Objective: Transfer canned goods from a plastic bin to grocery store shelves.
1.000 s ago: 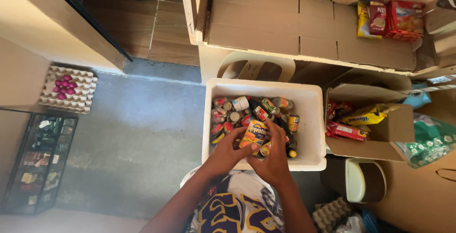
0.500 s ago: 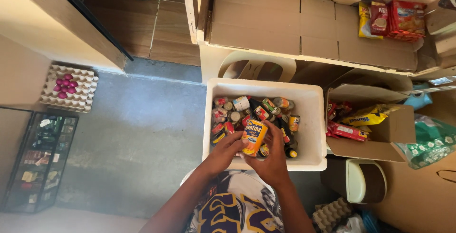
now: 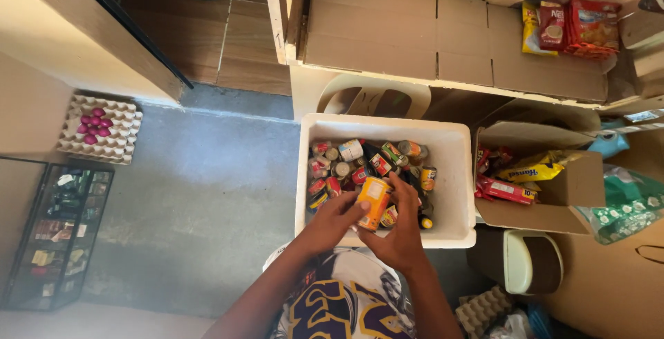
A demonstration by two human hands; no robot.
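A white foam box (image 3: pixel 453 173) on the floor holds several small cans and tins (image 3: pixel 346 159) lying loose. Both my hands hold one orange-yellow can (image 3: pixel 373 203) just above the box's near side. My left hand (image 3: pixel 332 220) grips its lower left side with the thumb on the label. My right hand (image 3: pixel 399 232) wraps it from the right, fingers reaching over the top. The can is tilted slightly.
An egg tray (image 3: pixel 104 131) with pink eggs sits at left, a glass-fronted case (image 3: pixel 52 228) below it. A cardboard box (image 3: pixel 560 200) of snack packets stands right of the foam box. A cardboard-lined shelf (image 3: pixel 429 34) with packets runs along the top.
My hands have lifted the orange-yellow can out of the pile and drawn it toward me. It now stands more upright between both hands.
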